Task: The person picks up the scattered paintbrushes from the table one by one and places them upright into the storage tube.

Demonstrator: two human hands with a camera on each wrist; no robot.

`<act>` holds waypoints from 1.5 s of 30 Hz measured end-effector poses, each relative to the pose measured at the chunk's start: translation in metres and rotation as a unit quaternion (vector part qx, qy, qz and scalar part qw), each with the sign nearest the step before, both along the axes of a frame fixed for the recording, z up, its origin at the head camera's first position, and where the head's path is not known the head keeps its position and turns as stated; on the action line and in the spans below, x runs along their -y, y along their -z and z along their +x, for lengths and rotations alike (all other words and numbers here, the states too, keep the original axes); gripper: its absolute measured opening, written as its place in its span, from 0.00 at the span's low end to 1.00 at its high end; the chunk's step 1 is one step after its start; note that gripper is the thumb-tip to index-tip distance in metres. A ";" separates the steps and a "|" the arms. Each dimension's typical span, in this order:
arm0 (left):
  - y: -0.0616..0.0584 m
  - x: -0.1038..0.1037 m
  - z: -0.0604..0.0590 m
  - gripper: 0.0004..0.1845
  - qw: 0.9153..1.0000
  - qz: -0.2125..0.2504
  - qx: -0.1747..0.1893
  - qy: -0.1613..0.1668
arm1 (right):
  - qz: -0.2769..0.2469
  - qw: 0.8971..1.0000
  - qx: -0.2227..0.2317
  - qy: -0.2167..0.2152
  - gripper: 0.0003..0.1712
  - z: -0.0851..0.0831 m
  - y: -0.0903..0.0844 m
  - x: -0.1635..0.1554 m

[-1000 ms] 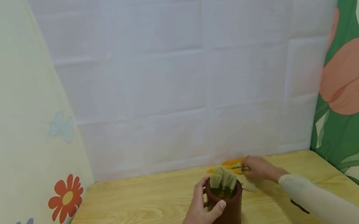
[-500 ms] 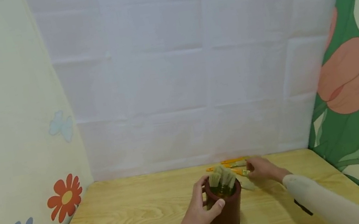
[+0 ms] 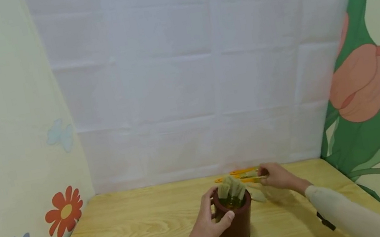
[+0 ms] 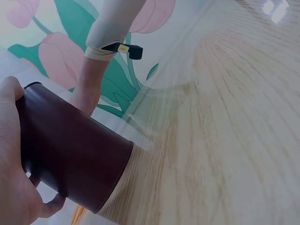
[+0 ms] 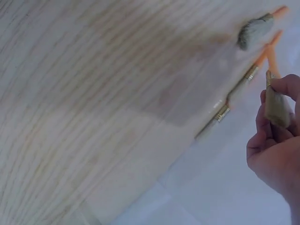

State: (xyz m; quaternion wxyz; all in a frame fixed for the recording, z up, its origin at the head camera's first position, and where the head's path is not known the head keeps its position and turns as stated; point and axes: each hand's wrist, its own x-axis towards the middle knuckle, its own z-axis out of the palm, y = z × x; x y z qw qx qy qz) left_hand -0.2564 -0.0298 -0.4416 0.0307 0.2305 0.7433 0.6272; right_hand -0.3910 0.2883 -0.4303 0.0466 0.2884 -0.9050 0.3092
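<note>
**Left hand on the brush pot, right hand pinching a paintbrush**

The left hand is wrapped round the upper wall of a dark brown cylindrical pot, thumb on the near side and fingers curled over the rim; the left wrist view shows the palm pressed against the pot's smooth side. The pot stands upright on a light wooden table, toward its right half, and holds several paintbrushes with their pale bristles pointing up.

Just behind and to the right of the pot, the right hand pinches a paintbrush between thumb and fingertips near its metal ferrule; in the right wrist view the bristle end sits in the fingers and the orange handle points away. More orange-handled brushes lie flat on the table near the back wall; the right wrist view shows two of these lying side by side and another with a dark, bushy head a little apart.

The right forearm wears a cream sleeve with a black strap at the wrist. A creased white sheet covers the back wall; the side walls carry painted flowers and tulips. No brand, label or writing can be read anywhere.
</note>
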 end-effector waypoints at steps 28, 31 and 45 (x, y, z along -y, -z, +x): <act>0.000 0.003 -0.001 0.40 1.000 0.002 0.006 -0.005 | -0.228 0.973 -0.007 0.011 0.14 0.054 -0.139 0.005; 0.000 0.004 -0.002 0.40 1.000 0.003 0.006 -0.004 | -0.232 0.973 -0.009 0.010 0.15 0.062 -0.147 0.013; 0.001 0.003 -0.002 0.41 1.000 0.001 -0.001 -0.006 | -0.168 0.983 0.029 -0.064 0.11 0.095 -0.124 0.071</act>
